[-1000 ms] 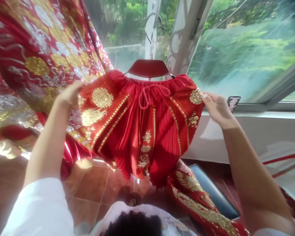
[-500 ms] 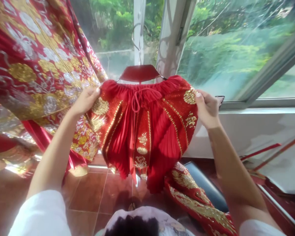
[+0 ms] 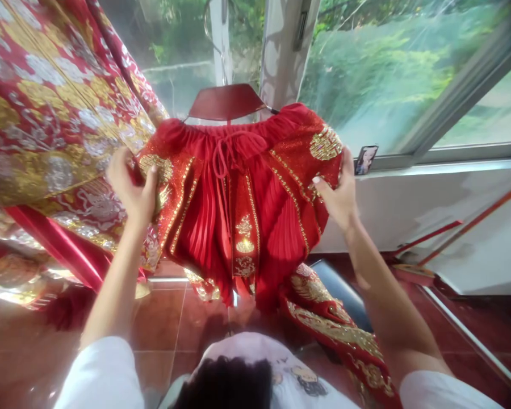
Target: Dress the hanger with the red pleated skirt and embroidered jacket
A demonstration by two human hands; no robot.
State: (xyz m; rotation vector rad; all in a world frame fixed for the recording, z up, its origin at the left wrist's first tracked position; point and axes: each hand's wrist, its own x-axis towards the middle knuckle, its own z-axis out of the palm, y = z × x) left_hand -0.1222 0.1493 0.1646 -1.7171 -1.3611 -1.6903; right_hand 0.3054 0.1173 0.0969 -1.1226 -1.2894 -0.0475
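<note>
A red pleated garment (image 3: 264, 221) with gold embroidery, beaded strips and a knotted drawstring at its gathered top hangs in front of me on a hanger (image 3: 209, 40). My left hand (image 3: 132, 184) grips its left side, thumb over the front and fingers bent round the edge. On the opposite side, my right hand (image 3: 339, 190) pinches the cloth between the thumb in front and fingers that are partly hidden behind it. The top of the hanger carries a dark red collar-shaped piece (image 3: 225, 102).
A large red, gold and silver embroidered robe (image 3: 68, 113) hangs at the left. Below right, a gold-patterned red cloth (image 3: 336, 329) lies over a dark seat (image 3: 344, 289). A phone (image 3: 366, 160) leans on the window sill (image 3: 430, 169). A broom (image 3: 415, 272) rests against the wall.
Both hands have slid from the garment's upper corners down along its sides. The view has shifted, so the hanger and garment sit higher and the phone shows more fully.
</note>
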